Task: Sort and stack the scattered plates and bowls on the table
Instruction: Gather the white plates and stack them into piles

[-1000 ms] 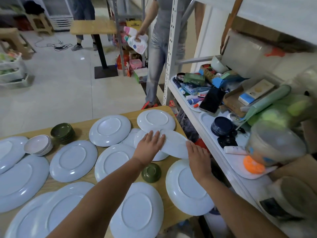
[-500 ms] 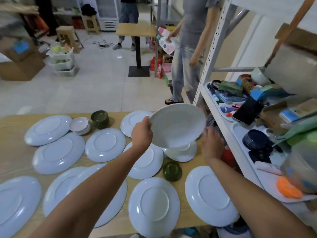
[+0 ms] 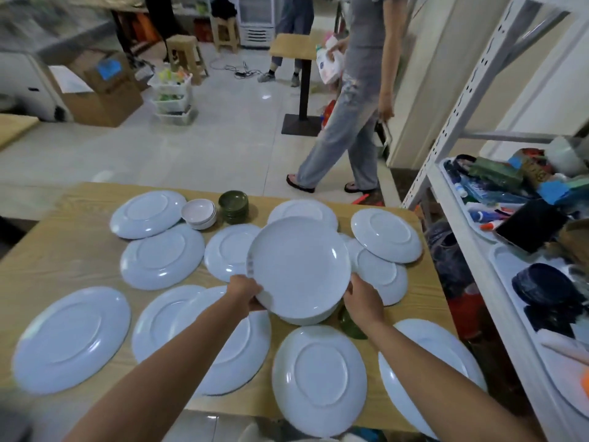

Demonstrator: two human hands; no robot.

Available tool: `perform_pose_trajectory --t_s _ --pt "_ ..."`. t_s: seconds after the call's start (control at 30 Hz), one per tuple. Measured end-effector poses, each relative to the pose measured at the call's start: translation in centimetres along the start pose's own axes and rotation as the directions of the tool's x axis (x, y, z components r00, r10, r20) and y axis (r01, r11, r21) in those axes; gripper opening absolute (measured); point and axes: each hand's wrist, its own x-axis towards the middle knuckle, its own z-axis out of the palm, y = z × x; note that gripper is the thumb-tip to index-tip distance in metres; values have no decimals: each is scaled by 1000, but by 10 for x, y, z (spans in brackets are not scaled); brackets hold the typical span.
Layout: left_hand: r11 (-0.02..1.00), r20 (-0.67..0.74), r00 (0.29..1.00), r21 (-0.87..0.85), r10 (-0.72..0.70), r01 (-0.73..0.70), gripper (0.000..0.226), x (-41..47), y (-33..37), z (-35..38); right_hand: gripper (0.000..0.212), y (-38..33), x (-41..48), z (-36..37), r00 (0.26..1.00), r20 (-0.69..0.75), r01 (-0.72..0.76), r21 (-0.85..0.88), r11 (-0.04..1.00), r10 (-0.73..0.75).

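Pale tiled floor (image 3: 223, 138), wooden stool (image 3: 183, 43), white metal shelving (image 3: 462, 100) at right

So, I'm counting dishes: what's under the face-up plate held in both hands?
A white rim shows just below the plate, and part of a green bowl beside the right hand. The rest beneath is covered, so a count there isn't possible.

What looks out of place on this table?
Two things: a plate overhangs the table's near edge, and a lone green bowl sits among plates, far from the green stack.
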Motion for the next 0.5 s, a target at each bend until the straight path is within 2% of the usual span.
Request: perform_pose_trajectory --t_s 0.13,0.27,0.5 --pt "993 -27 993 32 -116 117 31 12 -18 -30 13 -11 -9 25 993 122 5 -93 996 6" --pt "977 -43 983 103 -181 184 28 19 -33 -54 10 -17 -20 46 956 292 -4 -96 995 32" --pt "960 -49 967 120 -250 254 17 33 -52 -74 11 -23 -37 68 936 349 14 -190 982 54"
